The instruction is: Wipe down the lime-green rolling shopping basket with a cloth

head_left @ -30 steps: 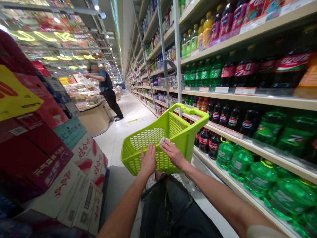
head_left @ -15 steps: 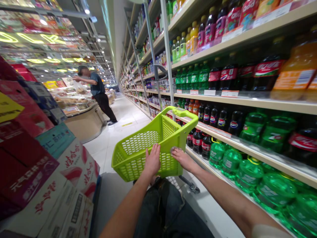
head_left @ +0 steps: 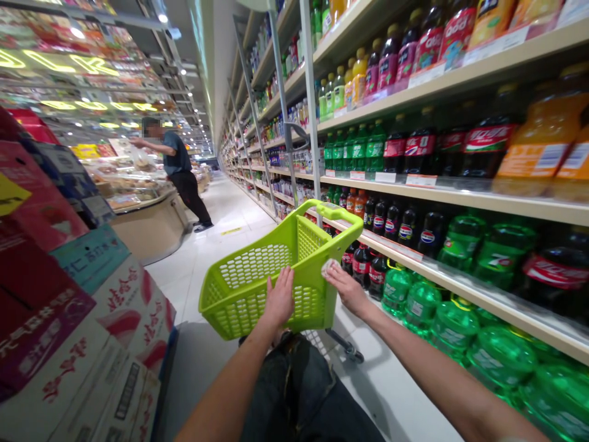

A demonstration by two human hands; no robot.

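Observation:
A lime green shopping basket (head_left: 257, 270) on wheels stands in the aisle in front of my knee. My left hand (head_left: 278, 301) lies flat against the basket's near wall, fingers stretched up to its rim. Pressed on the near right corner of the basket is my right hand (head_left: 345, 287), with a small white cloth (head_left: 329, 266) under its fingertips. The basket's green handle (head_left: 338, 212) rises at the far end.
Shelves of soda bottles (head_left: 414, 221) run along the right. Stacked cardboard boxes (head_left: 83, 319) line the left. A person in a dark shirt (head_left: 177, 166) stands at a curved counter (head_left: 147, 224) further down the white-tiled aisle.
My right hand with the cloth has slid along the basket's near side to the right corner. The left hand stays on the wall. The view has shifted slightly right.

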